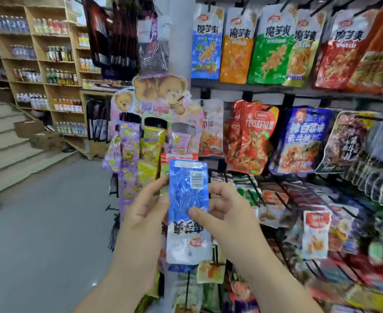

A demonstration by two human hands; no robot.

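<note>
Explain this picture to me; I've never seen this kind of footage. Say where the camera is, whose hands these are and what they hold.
No machine here: these are a person's two bare hands, filmed by one wide-angle camera worn on the head, looking forward and down. The place is a shop. The left hand and right hand together pinch a blue snack packet by its sides; its barcode faces the camera and its print is upside down. On the right, snack packets hang in rows on a wall rack. Behind the hands stands a bear display card. Far left, wooden shelves hold bottles.
</note>
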